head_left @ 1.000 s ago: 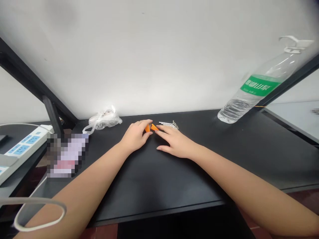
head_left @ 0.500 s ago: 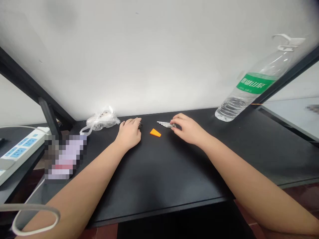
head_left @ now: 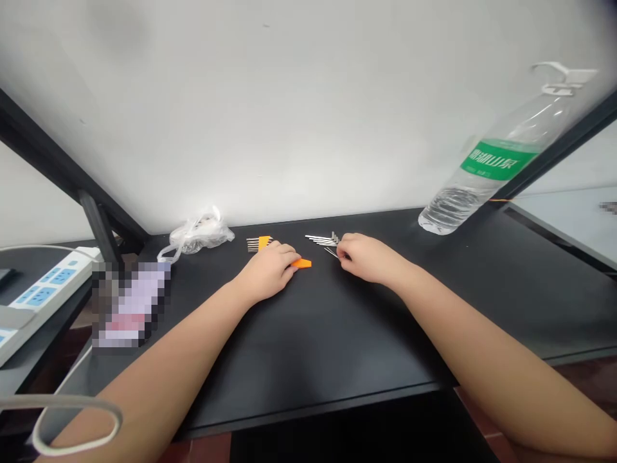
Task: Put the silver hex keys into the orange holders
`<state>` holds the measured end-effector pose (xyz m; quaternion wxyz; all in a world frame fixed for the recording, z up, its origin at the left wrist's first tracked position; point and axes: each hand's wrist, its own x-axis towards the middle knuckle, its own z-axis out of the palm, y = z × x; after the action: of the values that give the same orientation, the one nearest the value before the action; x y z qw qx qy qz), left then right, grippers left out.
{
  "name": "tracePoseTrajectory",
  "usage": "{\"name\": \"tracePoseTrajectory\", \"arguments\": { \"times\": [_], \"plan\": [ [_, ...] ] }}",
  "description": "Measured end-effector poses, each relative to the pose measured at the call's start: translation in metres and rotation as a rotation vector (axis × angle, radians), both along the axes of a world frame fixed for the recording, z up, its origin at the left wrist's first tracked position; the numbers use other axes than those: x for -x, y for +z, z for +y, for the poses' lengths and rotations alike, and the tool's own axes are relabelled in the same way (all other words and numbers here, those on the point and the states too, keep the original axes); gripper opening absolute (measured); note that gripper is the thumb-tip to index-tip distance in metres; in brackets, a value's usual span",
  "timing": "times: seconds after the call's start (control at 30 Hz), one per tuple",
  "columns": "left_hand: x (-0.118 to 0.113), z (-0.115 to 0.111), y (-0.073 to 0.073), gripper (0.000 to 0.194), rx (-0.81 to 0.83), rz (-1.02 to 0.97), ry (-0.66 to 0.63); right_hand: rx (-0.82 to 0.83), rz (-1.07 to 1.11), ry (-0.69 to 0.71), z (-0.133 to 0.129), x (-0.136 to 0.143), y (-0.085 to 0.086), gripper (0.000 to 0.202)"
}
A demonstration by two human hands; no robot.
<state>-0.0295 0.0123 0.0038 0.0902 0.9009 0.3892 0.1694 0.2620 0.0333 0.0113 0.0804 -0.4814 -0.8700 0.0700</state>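
Note:
My left hand is closed on the left end of a small orange hex key holder, fingertips pressed against it on the table. Behind that hand lies a second orange holder, filled with several hex keys and partly hidden by the fingers. My right hand pinches one or two thin hex keys, their long ends pointing left. Just behind its fingers, several loose L-shaped hex keys lie side by side on the black table.
A clear water bottle with a green label stands at the back right. A plastic bag lies against the wall at the back left. Further left are a blurred-out flat object, a power strip and a white cable.
My left hand has come off the filled holder and moved right and nearer onto the loose orange holder. My right hand has drawn slightly right and nearer, a thin hex key or two now in its fingers.

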Motion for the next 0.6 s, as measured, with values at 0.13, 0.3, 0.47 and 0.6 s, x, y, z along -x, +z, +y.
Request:
{"name": "tracePoseTrajectory", "arguments": {
  "times": [0.13, 0.3, 0.47, 0.6],
  "plan": [
    [0.000, -0.002, -0.004, 0.032, 0.004, -0.038, 0.012, -0.035, 0.056, 0.007, 0.007, -0.005, -0.007, 0.011],
    [-0.003, -0.006, -0.003, 0.038, -0.042, -0.061, 0.167, -0.096, 0.212, -0.053, 0.023, -0.011, -0.019, 0.021],
    [-0.017, -0.012, -0.001, 0.043, -0.025, 0.081, 0.377, -0.151, 0.345, -0.089, 0.044, -0.010, -0.030, 0.027],
    [-0.025, -0.018, 0.001, 0.044, -0.039, 0.122, 0.383, -0.120, 0.290, -0.075, 0.055, -0.005, -0.038, 0.029]
  ]
}}
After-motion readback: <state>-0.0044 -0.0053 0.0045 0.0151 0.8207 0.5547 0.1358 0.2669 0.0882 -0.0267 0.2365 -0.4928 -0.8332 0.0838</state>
